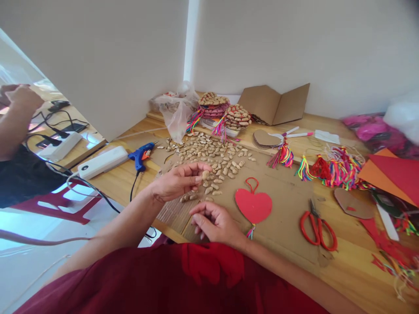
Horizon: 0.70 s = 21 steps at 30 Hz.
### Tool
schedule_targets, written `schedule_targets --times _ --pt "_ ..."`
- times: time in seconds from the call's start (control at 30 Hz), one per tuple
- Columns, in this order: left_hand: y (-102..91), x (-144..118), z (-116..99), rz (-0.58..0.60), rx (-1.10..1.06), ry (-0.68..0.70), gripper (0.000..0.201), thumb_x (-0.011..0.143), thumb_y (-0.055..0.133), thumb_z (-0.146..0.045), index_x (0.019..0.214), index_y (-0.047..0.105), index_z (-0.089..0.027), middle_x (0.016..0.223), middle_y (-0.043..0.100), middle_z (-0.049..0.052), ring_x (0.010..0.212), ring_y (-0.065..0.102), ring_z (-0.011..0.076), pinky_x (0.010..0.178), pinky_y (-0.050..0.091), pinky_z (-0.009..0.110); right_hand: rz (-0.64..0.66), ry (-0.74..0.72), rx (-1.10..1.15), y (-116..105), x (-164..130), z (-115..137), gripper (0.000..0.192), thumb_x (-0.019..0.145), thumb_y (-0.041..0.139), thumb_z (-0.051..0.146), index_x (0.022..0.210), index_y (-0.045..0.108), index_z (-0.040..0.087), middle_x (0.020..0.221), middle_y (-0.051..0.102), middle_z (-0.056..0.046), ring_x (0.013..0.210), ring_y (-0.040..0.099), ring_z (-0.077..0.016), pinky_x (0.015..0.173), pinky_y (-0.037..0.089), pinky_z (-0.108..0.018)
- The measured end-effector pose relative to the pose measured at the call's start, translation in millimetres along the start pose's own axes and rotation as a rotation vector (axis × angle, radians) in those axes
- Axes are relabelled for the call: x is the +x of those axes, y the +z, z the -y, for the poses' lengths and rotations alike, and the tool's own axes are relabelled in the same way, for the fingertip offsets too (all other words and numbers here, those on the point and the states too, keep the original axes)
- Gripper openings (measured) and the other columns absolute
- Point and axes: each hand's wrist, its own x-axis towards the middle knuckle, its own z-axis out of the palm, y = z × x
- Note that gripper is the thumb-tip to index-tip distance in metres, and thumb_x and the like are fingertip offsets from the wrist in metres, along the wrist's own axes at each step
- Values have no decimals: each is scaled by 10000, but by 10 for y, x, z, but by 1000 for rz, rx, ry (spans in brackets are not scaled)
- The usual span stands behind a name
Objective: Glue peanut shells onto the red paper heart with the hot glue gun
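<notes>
Pale peanut shell (205, 175) pinched between thumb and fingertips of the left hand (178, 181), raised just above the near edge of the peanut pile (209, 155), presumably to be looked over close up. Right hand (216, 224) rests on the cardboard sheet (284, 209) near the table edge, fingers loosely curled; cannot tell whether anything is inside them. Red paper heart (253, 205) lies flat just right of both hands, loop up, tassel down, within easy reach. Blue glue gun (140, 155) sits left of the pile, cord trailing to the white power strip (103, 162). Red scissors (318, 229) well to the right. Another person's hand (19, 98) far left, apart.
</notes>
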Motion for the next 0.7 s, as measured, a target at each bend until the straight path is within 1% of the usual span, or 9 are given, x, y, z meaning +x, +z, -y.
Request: schedule_targets --times 0.1,0.2,0.23,0.3,0.43,0.5,0.57,0.7 --pt "95 -128 87 44 -14 11 419 780 811 -206 1173 668 -230 795 559 -15 618 503 65 567 446 164 -159 -78 147 21 24 40 300 902 650 465 998 527 209 787 617 22 562 590 -93 453 466 -186" --pt "187 -243 190 72 72 59 339 868 744 -239 1189 639 -217 934 637 29 740 621 113 672 523 223 -233 -128 197 41 34 91 359 890 668 507 989 487 214 806 635 18 535 579 -88 430 453 -186" --pt "212 -272 226 69 103 72 312 902 708 -262 1200 624 -218 968 649 40 758 641 128 688 539 247 -244 -136 198 47 32 102 368 888 670 513 993 483 214 806 641 17 527 575 -88 425 450 -188" --pt "243 -314 293 23 160 110 282 935 670 -286 1204 611 -221 1000 657 42 776 659 137 705 553 265 -254 -150 184 54 23 107 373 890 664 524 991 484 214 773 633 24 512 565 -89 418 442 -189" --pt "244 -358 356 -102 239 163 282 884 738 -271 1142 649 -203 1044 665 35 879 664 135 766 544 238 -257 -164 147 51 4 93 362 898 656 531 953 493 213 688 587 47 495 552 -94 407 426 -189" --pt "245 -374 350 -132 264 151 278 879 743 -302 1120 667 -186 1050 675 43 880 659 135 774 541 239 -253 -173 130 45 -1 92 351 901 662 522 917 495 214 677 582 47 499 549 -95 412 419 -191" --pt "265 -386 337 -164 270 125 301 866 756 -336 1106 675 -173 1017 686 44 839 652 128 759 541 241 -247 -199 103 39 -4 92 344 902 677 504 868 495 214 655 571 48 500 536 -92 426 408 -194" --pt "329 -389 340 -236 161 35 359 798 813 -376 1036 667 -150 844 680 21 722 637 124 676 533 241 -222 -229 26 21 -9 73 312 916 677 465 832 515 212 654 574 41 518 536 -93 460 412 -203"
